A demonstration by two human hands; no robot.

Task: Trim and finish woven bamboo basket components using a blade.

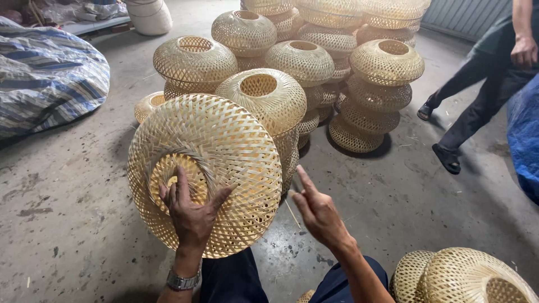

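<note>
A round woven bamboo lampshade [213, 140] stands tilted on its edge in front of me, its ringed opening facing me. My left hand [191, 210] presses against its lower face with fingers spread beside the opening, a metal watch on the wrist. My right hand [319, 212] hovers just right of the shade, fingers loosely apart, holding nothing and not touching it. My knees in dark trousers show at the bottom.
Stacks of similar woven shades [306, 59] fill the concrete floor behind. More shades [466, 278] lie at bottom right. A striped tarp bundle [48, 78] sits at left, a blue tarp [525, 140] at right. Another person's legs [477, 106] stand at upper right.
</note>
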